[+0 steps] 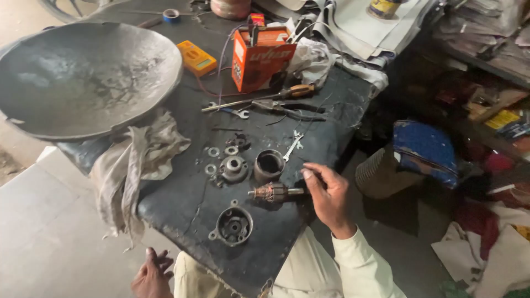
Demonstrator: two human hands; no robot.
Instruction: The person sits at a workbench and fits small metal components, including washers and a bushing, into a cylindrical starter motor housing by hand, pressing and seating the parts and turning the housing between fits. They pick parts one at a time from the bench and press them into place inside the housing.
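My right hand rests on the dark work surface, its fingers touching the shaft end of a motor armature with copper windings. A cylindrical metal housing stands just behind the armature. A round end cover lies at the near edge, and a second end piece lies further back among washers. My left hand hovers low at the bottom edge, fingers apart, holding nothing.
A large metal bowl fills the left. A dirty rag hangs off the surface. Behind lie a screwdriver, pliers, spanners, an orange box and a yellow multimeter. Cluttered shelves and cloth stand right.
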